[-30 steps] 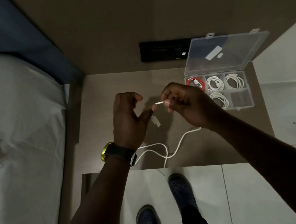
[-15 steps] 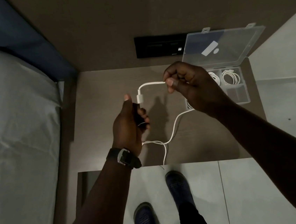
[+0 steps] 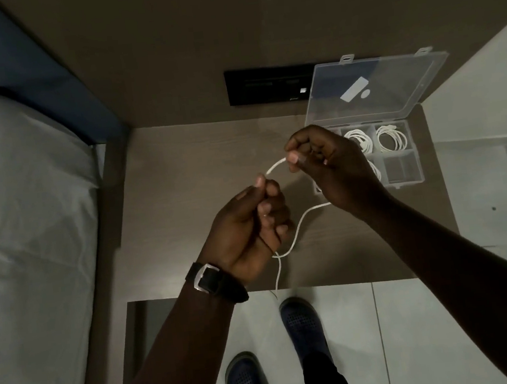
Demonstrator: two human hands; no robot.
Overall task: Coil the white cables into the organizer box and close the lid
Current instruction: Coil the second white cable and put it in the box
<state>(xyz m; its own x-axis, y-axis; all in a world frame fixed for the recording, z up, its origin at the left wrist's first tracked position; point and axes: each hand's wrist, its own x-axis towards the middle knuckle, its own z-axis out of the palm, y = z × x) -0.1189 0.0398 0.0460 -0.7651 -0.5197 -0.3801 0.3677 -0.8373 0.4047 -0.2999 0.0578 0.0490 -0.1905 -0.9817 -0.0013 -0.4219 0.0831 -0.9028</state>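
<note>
In the clear plastic organizer box point(image 3: 402, 173) at the back right corner of the brown wooden desk point(image 3: 181, 174), 3 white coils are visible and 1 compartment looks bare, its hinged lid point(image 3: 372, 88) up. The thin white cable point(image 3: 299, 227) is uncoiled: the left hand point(image 3: 250, 229) fists around 1 stretch, the right hand point(image 3: 331, 168) pinches it just beyond, slack trailing past the desk's front edge.

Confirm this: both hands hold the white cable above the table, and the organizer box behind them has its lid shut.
Not quite. The head view shows the organizer box with its clear lid standing open. The rest holds: the left hand and right hand both hold the white cable above the table.
</note>
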